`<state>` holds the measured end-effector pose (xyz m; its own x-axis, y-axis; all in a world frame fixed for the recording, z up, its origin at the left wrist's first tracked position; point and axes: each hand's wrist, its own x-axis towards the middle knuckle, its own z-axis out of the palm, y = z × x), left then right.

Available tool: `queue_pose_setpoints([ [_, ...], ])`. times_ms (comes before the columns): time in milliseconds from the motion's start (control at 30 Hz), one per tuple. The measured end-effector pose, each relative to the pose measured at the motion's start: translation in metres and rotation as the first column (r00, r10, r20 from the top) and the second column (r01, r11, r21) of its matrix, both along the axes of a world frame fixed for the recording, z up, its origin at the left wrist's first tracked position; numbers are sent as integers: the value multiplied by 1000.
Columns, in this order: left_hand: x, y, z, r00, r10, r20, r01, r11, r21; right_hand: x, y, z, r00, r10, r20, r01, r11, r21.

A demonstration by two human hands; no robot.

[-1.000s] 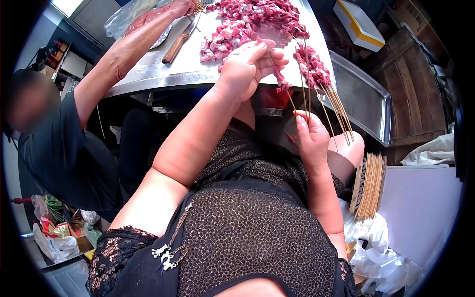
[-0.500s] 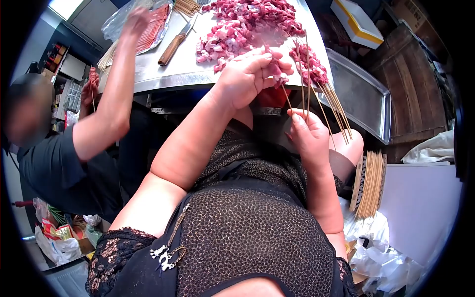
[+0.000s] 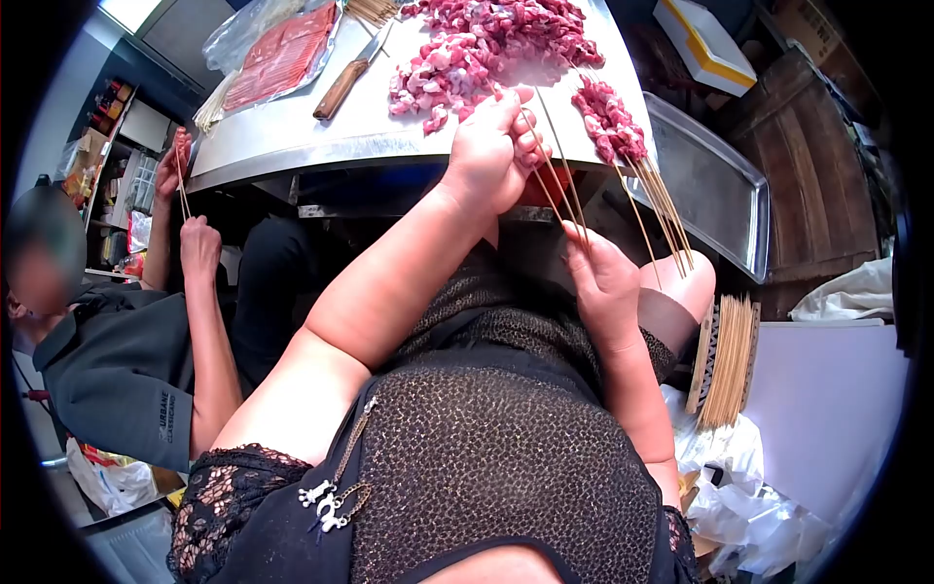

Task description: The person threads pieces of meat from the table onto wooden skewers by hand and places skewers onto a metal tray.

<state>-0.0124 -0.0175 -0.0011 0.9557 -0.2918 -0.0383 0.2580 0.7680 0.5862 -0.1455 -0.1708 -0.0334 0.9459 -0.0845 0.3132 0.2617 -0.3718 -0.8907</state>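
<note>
Skewers (image 3: 571, 187): thin sticks, held in front of the table's near edge, slanting up and toward the left.
Right hand (image 3: 608, 277): grasping the lower part of the skewers between thumb and fingers.
Left hand (image 3: 494, 148): fingers clenched around the upper part of one skewer; contents of the palm hidden.
Meat pile (image 3: 496, 49): cut pieces, red and pale, spread on the white table (image 3: 263, 144) beyond the left hand.
Loaded skewers (image 3: 611, 119): grouped at the table's right side; meat on the surface, bare stick ends overhanging the near edge.
Knife (image 3: 342, 90): wooden handle, lying left of the meat pile.
Metal tray (image 3: 715, 185): located to the right of the table.
Stick bundle (image 3: 730, 375): located beside the right arm.
Co-worker (image 3: 126, 350): seated at left, a thin stick in the hands.
Packaged meat (image 3: 285, 58): in clear plastic, at the table's left.
</note>
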Motion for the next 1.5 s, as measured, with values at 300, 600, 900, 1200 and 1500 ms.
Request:
queue_pose_setpoints([
  [300, -11, -11, 21, 996, -68, -57, 70, 997, 25, -6, 13, 12, 960, 129, -247, -33, 932, 361],
  [600, -2, -5, 4, 985, -169, -20, 170, 974, 148, 3, 0, -3, 964, 100, -248, 48, 849, 527],
  [900, -16, -14, 17, 994, -77, -71, 75, 997, -31, 1, 13, 11, 961, 125, -248, -19, 921, 388],
  [1200, 40, 74, 21, 863, 57, 502, -420, 633, 650, 50, -57, 45, 940, -301, 160, 320, 615, -721],
  [1500, 28, 107, 11, 847, -357, 395, -526, -445, 725, 31, -24, 71, 931, -175, 321, 328, 789, -520],
])
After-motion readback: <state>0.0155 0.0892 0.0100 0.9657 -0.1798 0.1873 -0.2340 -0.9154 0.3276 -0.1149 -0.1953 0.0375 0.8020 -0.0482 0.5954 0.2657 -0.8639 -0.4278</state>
